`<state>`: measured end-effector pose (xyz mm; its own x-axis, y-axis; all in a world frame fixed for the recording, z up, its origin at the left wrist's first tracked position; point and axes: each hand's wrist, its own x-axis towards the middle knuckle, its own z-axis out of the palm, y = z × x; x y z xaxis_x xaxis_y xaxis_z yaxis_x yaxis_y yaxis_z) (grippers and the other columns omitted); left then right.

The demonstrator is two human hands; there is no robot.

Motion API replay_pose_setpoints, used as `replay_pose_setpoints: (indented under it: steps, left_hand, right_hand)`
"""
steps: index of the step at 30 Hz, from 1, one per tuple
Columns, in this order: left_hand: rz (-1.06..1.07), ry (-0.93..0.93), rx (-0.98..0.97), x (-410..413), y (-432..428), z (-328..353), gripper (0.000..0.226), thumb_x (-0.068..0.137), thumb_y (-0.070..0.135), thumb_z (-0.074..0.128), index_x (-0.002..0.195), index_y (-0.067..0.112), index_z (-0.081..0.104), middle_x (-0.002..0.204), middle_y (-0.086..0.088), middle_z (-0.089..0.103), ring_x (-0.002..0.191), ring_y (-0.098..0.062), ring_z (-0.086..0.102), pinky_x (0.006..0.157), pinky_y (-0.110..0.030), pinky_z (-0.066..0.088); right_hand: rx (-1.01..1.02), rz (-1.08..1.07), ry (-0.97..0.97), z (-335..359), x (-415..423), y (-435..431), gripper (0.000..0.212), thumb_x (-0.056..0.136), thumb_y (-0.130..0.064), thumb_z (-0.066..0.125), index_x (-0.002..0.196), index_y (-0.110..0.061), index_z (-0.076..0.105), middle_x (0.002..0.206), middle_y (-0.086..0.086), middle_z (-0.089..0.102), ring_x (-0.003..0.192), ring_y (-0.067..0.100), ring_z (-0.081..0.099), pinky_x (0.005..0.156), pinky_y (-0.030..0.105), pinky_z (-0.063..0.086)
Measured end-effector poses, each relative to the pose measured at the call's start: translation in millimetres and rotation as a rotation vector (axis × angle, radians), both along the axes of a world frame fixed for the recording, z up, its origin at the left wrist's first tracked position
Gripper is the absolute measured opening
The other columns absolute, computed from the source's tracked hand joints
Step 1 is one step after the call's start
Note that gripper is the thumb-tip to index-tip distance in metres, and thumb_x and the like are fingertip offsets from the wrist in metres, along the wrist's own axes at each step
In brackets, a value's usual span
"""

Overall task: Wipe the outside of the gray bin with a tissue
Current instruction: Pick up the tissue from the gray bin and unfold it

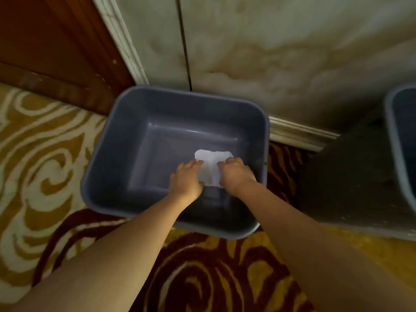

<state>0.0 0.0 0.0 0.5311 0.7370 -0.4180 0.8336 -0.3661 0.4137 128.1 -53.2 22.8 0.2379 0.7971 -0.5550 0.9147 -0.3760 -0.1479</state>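
Left of bin (99,154): wooden door (45,41) and swirled carpet (45,143). Above bin's open mouth, left hand (186,176) pinching tissue (210,170) by its left edge, right hand (236,174) gripping the right edge, probably to spread it flat for a broad wiping face. Bin upright on carpet, back against marble wall (292,52); outside seemingly not yet wiped. Right of bin, another gray rim (391,131), cut off.

gray bin (108,122) upright on carpet, white tissue (212,167) inside
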Motion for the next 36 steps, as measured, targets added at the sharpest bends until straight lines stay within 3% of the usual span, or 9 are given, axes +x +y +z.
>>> replay_pose_setpoints:
  steps: [4, 10, 14, 17, 19, 24, 27, 30, 36]
  left_hand:
    - [-0.164, 0.034, 0.104, 8, 10, -27, 0.064, 0.085, 0.032, 0.054, 0.144, 0.026, 0.027, 0.156, 0.003, 0.021, 0.141, -0.019, 0.018, 0.112, -0.036, 0.018]
    - [-0.253, 0.031, 0.287, 19, 21, -32, 0.040, 0.079, 0.020, 0.056, 0.120, 0.018, 0.055, 0.133, -0.003, 0.048, 0.125, -0.023, 0.039, 0.097, -0.032, 0.031]
    - [-0.252, -0.018, 0.191, 30, 33, -11, 0.022, 0.081, 0.015, 0.053, 0.097, 0.013, 0.068, 0.113, -0.009, 0.061, 0.109, -0.026, 0.054, 0.088, -0.029, 0.043]
    - [-0.085, -0.220, -0.042, 36, 41, 22, 0.010, 0.078, 0.007, 0.059, 0.081, 0.014, 0.066, 0.086, -0.004, 0.066, 0.079, -0.016, 0.059, 0.061, -0.009, 0.042]
    - [-0.060, -0.345, -0.166, 39, 48, 54, 0.013, 0.081, 0.008, 0.059, 0.075, 0.020, 0.059, 0.073, 0.002, 0.062, 0.067, -0.010, 0.054, 0.051, -0.004, 0.037]
    - [-0.142, -0.593, -0.314, 41, 48, 142, 0.006, 0.084, 0.018, 0.061, 0.083, 0.021, 0.066, 0.073, 0.007, 0.068, 0.064, -0.002, 0.062, 0.056, -0.011, 0.046]
    - [-0.187, -0.700, -0.364, 42, 35, 180, 0.001, 0.080, 0.021, 0.067, 0.081, 0.022, 0.067, 0.067, 0.009, 0.070, 0.063, -0.001, 0.063, 0.057, -0.013, 0.048]
    - [-0.273, -0.734, -0.413, 48, 12, 213, 0.009, 0.076, 0.020, 0.071, 0.084, 0.022, 0.066, 0.071, 0.009, 0.072, 0.068, -0.002, 0.066, 0.059, -0.013, 0.049]
    - [-0.414, -0.782, -0.390, 79, -47, 262, 0.016, 0.073, 0.018, 0.073, 0.087, 0.019, 0.065, 0.083, -0.002, 0.070, 0.072, -0.006, 0.064, 0.061, -0.015, 0.051]
  right_hand:
    - [0.024, 0.074, -0.132, -23, 5, 12, 0.051, 0.087, -0.014, 0.055, 0.133, -0.009, 0.035, 0.141, 0.018, 0.030, 0.127, 0.033, 0.031, 0.098, 0.042, 0.038]
    - [0.159, 0.119, -0.165, -20, 0, 18, 0.035, 0.087, -0.001, 0.049, 0.122, -0.005, 0.049, 0.126, 0.018, 0.051, 0.113, 0.034, 0.053, 0.086, 0.041, 0.047]
    - [0.134, -0.023, -0.061, -3, 8, 12, 0.025, 0.086, -0.001, 0.051, 0.109, -0.003, 0.060, 0.119, 0.019, 0.060, 0.107, 0.036, 0.058, 0.083, 0.041, 0.050]
    - [0.243, -0.198, 0.093, 23, 21, 3, 0.024, 0.084, -0.007, 0.055, 0.107, -0.005, 0.062, 0.116, 0.020, 0.062, 0.104, 0.036, 0.059, 0.083, 0.039, 0.050]
    - [0.369, -0.290, 0.206, 47, 29, -2, 0.021, 0.087, -0.010, 0.052, 0.106, -0.006, 0.062, 0.114, 0.018, 0.063, 0.102, 0.035, 0.060, 0.081, 0.037, 0.049]
    - [0.659, -0.416, 0.358, 124, 46, -18, 0.017, 0.085, -0.012, 0.055, 0.098, -0.010, 0.067, 0.094, 0.009, 0.070, 0.086, 0.021, 0.062, 0.064, 0.020, 0.040]
    - [0.789, -0.469, 0.369, 168, 55, -37, 0.009, 0.082, -0.014, 0.062, 0.086, -0.013, 0.069, 0.074, 0.000, 0.064, 0.069, 0.012, 0.058, 0.056, 0.018, 0.041]
    - [0.926, -0.539, 0.399, 206, 59, -65, 0.011, 0.081, -0.015, 0.063, 0.071, -0.018, 0.067, 0.059, -0.010, 0.058, 0.053, 0.001, 0.050, 0.044, 0.006, 0.038]
    - [0.949, -0.705, 0.707, 256, 74, -140, 0.011, 0.087, -0.016, 0.060, 0.085, -0.008, 0.066, 0.071, 0.004, 0.063, 0.059, 0.011, 0.057, 0.052, 0.019, 0.047]
